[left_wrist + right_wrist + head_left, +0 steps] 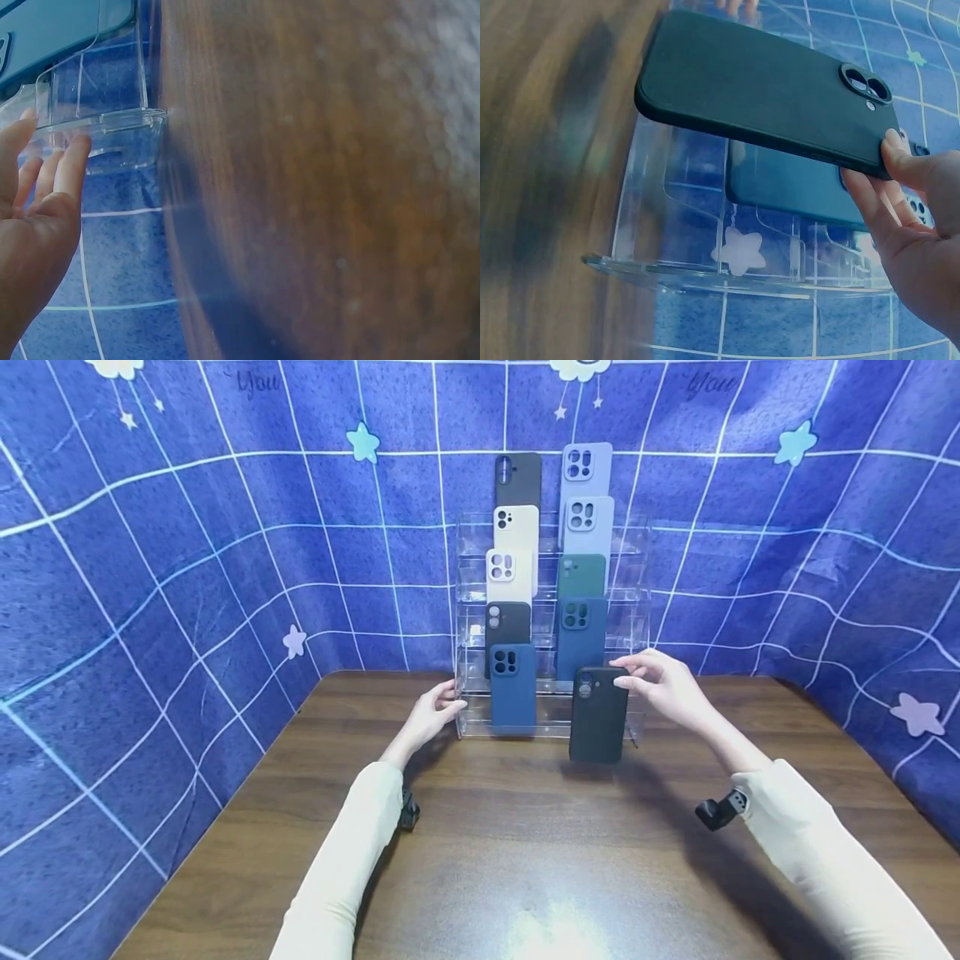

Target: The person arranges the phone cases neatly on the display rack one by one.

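Observation:
My right hand (663,689) pinches a black phone case (598,717) by its upper right corner, thumb on one face and fingers behind. The case hangs upright, camera cutouts at the top, in front of the lower right part of a clear stepped display rack (551,728). At the rack's left side, the fairly straight fingers of my left hand (429,717) touch the clear edge; the left wrist view shows the fingertips (81,142) against it. A blue phone case (513,689) stands on the lowest step at left. Behind the black case is another blue phone case (581,639).
Further up the rack stand a green case (582,574), two lavender cases, two white cases and two dark ones, in two columns. The rack stands on a brown wooden table (480,827) before a blue grid-patterned cloth (390,560).

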{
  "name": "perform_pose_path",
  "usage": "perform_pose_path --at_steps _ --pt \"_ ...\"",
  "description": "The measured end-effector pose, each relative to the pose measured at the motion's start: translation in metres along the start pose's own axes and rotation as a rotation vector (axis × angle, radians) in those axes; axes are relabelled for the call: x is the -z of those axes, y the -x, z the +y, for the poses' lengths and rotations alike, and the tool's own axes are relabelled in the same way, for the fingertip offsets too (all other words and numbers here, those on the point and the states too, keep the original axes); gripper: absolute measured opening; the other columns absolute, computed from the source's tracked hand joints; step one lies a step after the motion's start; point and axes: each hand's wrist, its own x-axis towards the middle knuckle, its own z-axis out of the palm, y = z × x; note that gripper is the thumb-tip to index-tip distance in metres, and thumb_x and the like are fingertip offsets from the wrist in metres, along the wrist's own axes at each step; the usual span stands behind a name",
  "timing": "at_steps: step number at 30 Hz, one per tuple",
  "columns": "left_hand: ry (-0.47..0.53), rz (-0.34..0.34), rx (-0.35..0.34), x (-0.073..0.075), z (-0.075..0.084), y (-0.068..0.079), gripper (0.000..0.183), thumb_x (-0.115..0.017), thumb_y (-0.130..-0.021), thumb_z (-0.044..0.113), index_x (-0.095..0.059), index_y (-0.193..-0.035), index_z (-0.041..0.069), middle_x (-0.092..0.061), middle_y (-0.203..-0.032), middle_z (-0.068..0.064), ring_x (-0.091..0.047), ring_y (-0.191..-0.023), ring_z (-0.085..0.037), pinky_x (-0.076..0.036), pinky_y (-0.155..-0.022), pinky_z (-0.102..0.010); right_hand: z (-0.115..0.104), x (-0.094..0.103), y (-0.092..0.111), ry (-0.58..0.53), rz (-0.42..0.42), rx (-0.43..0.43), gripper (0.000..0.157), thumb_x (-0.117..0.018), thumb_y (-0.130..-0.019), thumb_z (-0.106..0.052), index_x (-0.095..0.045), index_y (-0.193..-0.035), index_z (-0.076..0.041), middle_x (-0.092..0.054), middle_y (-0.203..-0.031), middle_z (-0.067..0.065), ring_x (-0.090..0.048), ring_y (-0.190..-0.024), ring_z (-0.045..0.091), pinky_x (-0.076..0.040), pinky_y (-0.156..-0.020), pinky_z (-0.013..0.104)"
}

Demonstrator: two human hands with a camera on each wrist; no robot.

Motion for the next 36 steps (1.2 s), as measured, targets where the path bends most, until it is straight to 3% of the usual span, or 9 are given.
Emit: perform_pose_path --at_steps 6,16,22,29,33,36 --pt "0.009 -0.014 -0.002 0.002 -0.004 -0.002 0.059 -0.061 -0.091 0.012 -0.035 -0.141 -0.005 -0.051 -0.128 -0.03 -0.057 -0.111 -0.038 -0.052 -0.093 -0.036 0.004 -0.001 -0.012 0.001 0.025 -0.025 0.027 -0.069 -0.085 -0.013 -0.068 -0.111 -0.007 -0.064 -0.089 0.009 -0.057 -0.076 0.003 -0.044 -0.066 0.02" --pt "-0.006 -0.004 -0.012 0.002 -0.012 -0.003 0.058 -0.062 -0.09 0.013 -0.036 -0.141 -0.002 -0.054 -0.126 -0.026 -0.06 -0.108 -0.033 -0.054 -0.09 -0.033 0.01 -0.008 -0.028 0.006 0.09 -0.068 0.027 -0.065 -0.089 -0.016 -0.068 -0.114 -0.008 -0.065 -0.098 0.012 -0.051 -0.081 -0.011 -0.044 -0.076 0.029" --pt "-0.005 -0.003 -0.017 0.002 -0.011 -0.004 0.057 -0.061 -0.091 0.012 -0.036 -0.141 -0.001 -0.054 -0.126 -0.026 -0.059 -0.109 -0.035 -0.054 -0.09 -0.036 0.015 -0.019 -0.035 -0.041 0.163 -0.061 0.025 -0.066 -0.088 -0.014 -0.069 -0.111 -0.007 -0.065 -0.1 0.014 -0.057 -0.082 0.0 -0.042 -0.077 0.021" --pt "-0.015 -0.016 -0.009 0.001 -0.012 -0.006 0.057 -0.061 -0.091 0.013 -0.036 -0.141 0.0 -0.053 -0.126 -0.026 -0.059 -0.11 -0.035 -0.053 -0.091 -0.035 0.027 -0.031 -0.036 -0.05 0.103 -0.11 0.025 -0.065 -0.089 -0.017 -0.069 -0.111 -0.009 -0.066 -0.099 0.012 -0.052 -0.072 -0.009 -0.039 -0.06 0.011" --pt "-0.003 -0.022 -0.012 0.002 -0.011 -0.005 0.058 -0.061 -0.091 0.012 -0.035 -0.141 -0.001 -0.053 -0.127 -0.027 -0.058 -0.111 -0.037 -0.053 -0.092 -0.037 0.03 -0.033 -0.036 -0.102 0.068 -0.147 0.025 -0.064 -0.089 -0.015 -0.068 -0.112 -0.006 -0.066 -0.103 0.014 -0.054 -0.071 -0.01 -0.048 -0.065 0.009" --pt "-0.001 -0.028 -0.011 0.002 -0.009 -0.005 0.058 -0.06 -0.092 0.012 -0.034 -0.142 -0.002 -0.052 -0.128 -0.028 -0.058 -0.111 -0.037 -0.053 -0.092 -0.037 0.031 -0.032 -0.035 -0.108 0.068 -0.155 0.026 -0.064 -0.089 -0.013 -0.068 -0.113 -0.003 -0.066 -0.107 0.016 -0.06 -0.077 0.0 -0.05 -0.068 0.011"
